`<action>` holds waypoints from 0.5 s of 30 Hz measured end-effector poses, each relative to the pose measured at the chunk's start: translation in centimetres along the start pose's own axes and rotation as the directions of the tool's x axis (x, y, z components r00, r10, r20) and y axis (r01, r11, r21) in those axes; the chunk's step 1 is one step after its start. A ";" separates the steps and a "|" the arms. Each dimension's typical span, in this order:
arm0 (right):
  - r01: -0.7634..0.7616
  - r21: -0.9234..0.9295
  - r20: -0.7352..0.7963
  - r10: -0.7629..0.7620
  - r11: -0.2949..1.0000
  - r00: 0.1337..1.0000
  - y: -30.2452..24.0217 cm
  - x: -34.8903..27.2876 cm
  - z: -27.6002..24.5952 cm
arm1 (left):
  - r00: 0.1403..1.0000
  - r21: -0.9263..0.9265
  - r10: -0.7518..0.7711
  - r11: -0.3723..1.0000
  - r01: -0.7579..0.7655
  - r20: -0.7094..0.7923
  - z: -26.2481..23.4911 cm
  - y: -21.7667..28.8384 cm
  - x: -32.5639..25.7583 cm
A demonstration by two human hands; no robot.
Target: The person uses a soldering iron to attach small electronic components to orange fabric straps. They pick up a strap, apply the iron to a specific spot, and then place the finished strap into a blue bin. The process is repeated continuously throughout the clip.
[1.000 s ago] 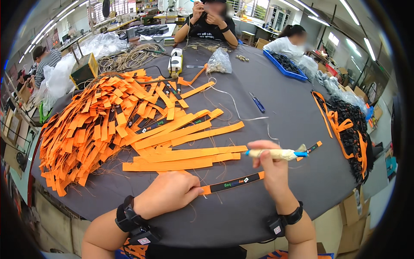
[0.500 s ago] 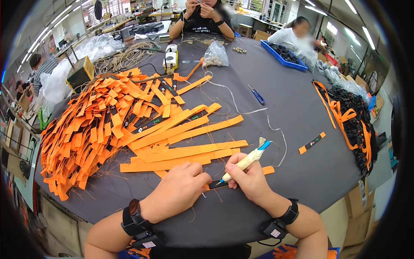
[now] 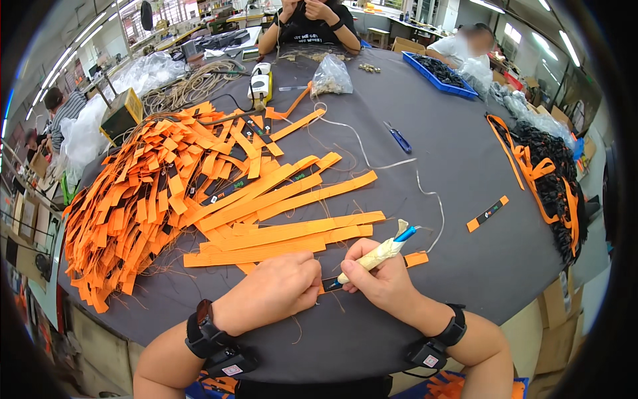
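Note:
In my right hand is a pen-like tool wrapped in cream tape, with a blue back end. The fingers close around its front, and it slants down to the left. Its tip meets the black label part of an orange strap lying on the table before me. My left hand is closed, its fingertips pinching the strap's left end; the exact grip is partly hidden. An orange strap end shows beyond my right hand. Just past my hands, several long orange straps lie side by side.
A big heap of orange straps covers the left. Blue snips, a single labelled strap and a pile of black and orange straps are rightward. A white cord crosses the table. One person sits opposite.
The tool leans a little lower, and its tip has shifted slightly left along the label. My left hand keeps its place on the strap. The whole view has shifted slightly.

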State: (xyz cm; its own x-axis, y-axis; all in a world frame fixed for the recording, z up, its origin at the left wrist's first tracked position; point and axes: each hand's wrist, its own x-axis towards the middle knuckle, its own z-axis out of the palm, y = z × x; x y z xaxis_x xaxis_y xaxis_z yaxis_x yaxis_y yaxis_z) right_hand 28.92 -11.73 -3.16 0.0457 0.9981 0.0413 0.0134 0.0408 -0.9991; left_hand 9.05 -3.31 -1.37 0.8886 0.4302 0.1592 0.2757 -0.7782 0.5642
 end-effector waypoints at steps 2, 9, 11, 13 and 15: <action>0.001 0.000 0.001 -0.001 1.000 1.000 0.0 0.0 -0.1 | 1.000 -0.013 0.009 1.000 -0.009 0.002 -0.2 0.1 0.0; -0.038 0.059 -0.031 0.040 0.998 0.999 -0.1 0.1 0.0 | 1.000 -0.089 0.010 0.996 -0.009 0.014 -0.5 -0.1 0.1; -0.041 0.052 -0.030 0.043 0.998 0.999 0.0 0.0 -0.1 | 0.999 -0.099 0.006 0.995 -0.002 0.037 -0.4 -0.1 0.2; -0.040 0.051 -0.025 0.042 0.998 0.999 0.1 0.0 -0.2 | 0.998 -0.101 -0.010 0.995 0.016 0.061 -0.5 -0.2 0.4; -0.035 0.056 -0.016 0.036 0.998 0.999 0.2 0.1 -0.2 | 0.997 -0.089 -0.023 0.996 0.030 0.079 -0.5 -0.1 0.5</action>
State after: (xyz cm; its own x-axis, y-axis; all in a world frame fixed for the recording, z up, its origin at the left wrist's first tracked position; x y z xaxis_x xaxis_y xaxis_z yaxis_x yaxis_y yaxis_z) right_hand 29.10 -11.65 -3.31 0.0617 0.9981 0.0057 -0.0443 0.0084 -0.9990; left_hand 9.31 -2.75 -1.00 0.9082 0.4105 0.0820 0.2683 -0.7211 0.6388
